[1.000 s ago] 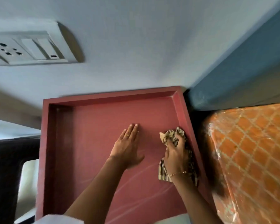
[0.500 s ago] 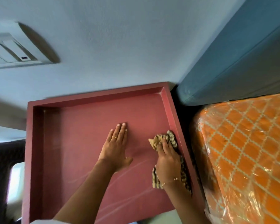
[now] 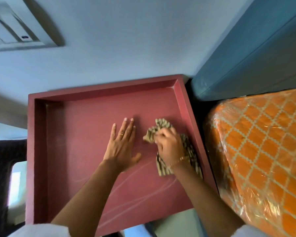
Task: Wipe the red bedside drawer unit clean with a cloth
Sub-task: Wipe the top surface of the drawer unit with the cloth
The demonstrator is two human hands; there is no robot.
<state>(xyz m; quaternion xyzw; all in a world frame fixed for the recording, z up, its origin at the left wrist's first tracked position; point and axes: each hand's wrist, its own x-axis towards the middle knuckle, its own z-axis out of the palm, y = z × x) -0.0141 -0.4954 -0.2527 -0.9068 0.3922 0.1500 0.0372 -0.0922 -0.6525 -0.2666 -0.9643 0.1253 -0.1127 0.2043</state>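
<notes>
— Where's your cloth?
— Your right hand point(image 3: 169, 147) has its grip bunched round the striped cloth point(image 3: 161, 124), near the right rim of the red drawer unit point(image 3: 85, 134).
— And your left?
— Your left hand point(image 3: 121, 144) lies flat, fingers straight, mid-top.

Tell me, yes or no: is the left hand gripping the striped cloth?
No: the left hand lies flat on the red drawer unit; the right hand grips the striped cloth.
</notes>
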